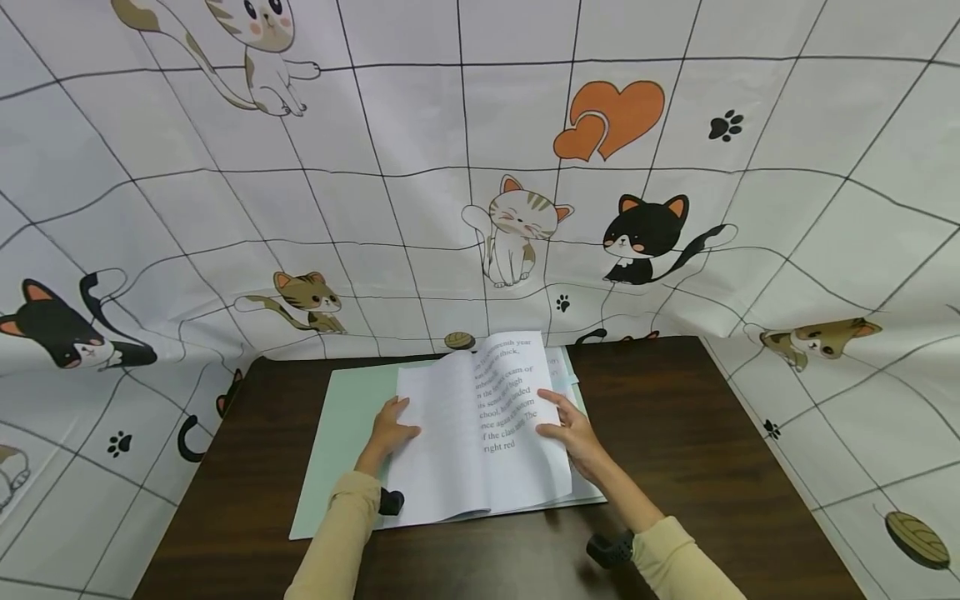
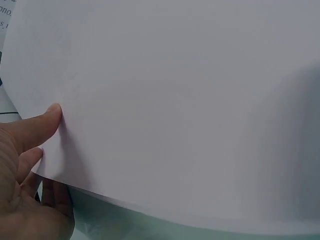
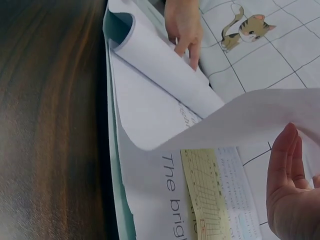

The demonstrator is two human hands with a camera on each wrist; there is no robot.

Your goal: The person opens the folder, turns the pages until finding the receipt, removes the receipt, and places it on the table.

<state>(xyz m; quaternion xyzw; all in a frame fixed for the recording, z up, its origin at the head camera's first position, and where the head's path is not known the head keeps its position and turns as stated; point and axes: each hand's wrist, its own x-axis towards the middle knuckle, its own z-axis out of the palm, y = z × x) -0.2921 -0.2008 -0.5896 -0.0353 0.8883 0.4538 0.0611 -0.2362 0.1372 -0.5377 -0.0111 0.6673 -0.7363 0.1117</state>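
Note:
A stapled-looking set of paper sheets lies spread over a pale green folder in the head view. Its left side shows a blank page, its right side a printed page that bows upward. My left hand pinches the outer edge of the blank page, thumb on top and fingers beneath, as the left wrist view shows. On the other side, my right hand pinches the outer edge of the printed page. In the right wrist view that page is lifted, and a sheet with large print lies below.
Beneath the lifted page, a yellow ruled sheet lies among other papers. The dark wooden table extends on both sides of the folder. A white cat-patterned cloth rises behind and beside the table.

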